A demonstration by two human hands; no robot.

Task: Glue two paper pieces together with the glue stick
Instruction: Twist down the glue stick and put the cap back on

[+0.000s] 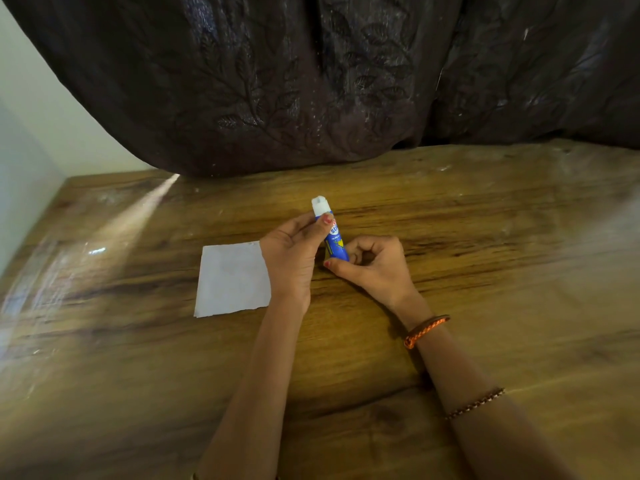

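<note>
Your view takes in a dark brown curtain with an embossed leaf pattern (pixel 311 81) hanging across the far side, its lower edge resting on the far part of the glossy wood-grain table (pixel 485 237) that fills the rest of the scene, with a pale wall at the far left. On the table, left of centre, a white, roughly square sheet of paper (pixel 232 278) lies flat; its right edge runs under the wrist of your left hand (pixel 294 258), and you cannot tell from here whether it is one piece or two stacked. Your left hand sits just right of that sheet, fingers curled together around the upper part of the blue glue stick with a white end (pixel 333 233), the thumb with its red-painted nail pressed against the tube near the white part. Your right hand (pixel 374 265) is just beside it to the right, fingers curled in and pinching the lower, near end of the tube between thumb and fingertips. The stick is tilted, white end pointing far and slightly left, held up just above the table between your two hands, right of the paper. On your right forearm you wear an orange braided cord bracelet (pixel 426 330) at the wrist and, nearer to you, a thin string of small brown beads (pixel 476 403).
</note>
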